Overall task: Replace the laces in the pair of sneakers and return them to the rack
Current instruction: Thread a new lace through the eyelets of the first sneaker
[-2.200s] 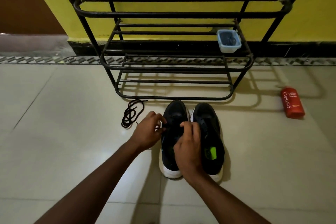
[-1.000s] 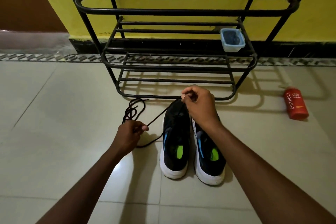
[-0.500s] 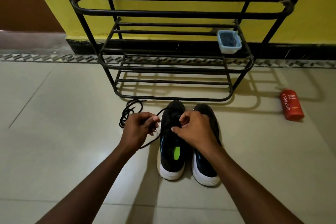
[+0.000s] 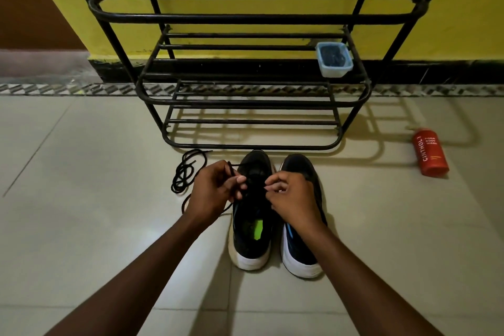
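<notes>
Both sneakers point(image 4: 275, 226) stand side by side on the floor point(image 4: 81, 226); I see the left hand point(image 4: 215, 191) with its grip pinched on a black lace point(image 4: 231, 169) over the left sneaker, and the right hand point(image 4: 293, 199) pinched at its eyelets, contents hidden. Risk, my judgement: the lace tip misses the eyelet in this dim light. Beyond, a spare lace point(image 4: 185, 172) lies coiled before the empty rack point(image 4: 253, 101).

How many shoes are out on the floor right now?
2. The left sneaker sits in front of the rack, under both hands. The right sneaker stands right beside it. The rack's shelves hold no shoes that I can see.
</notes>
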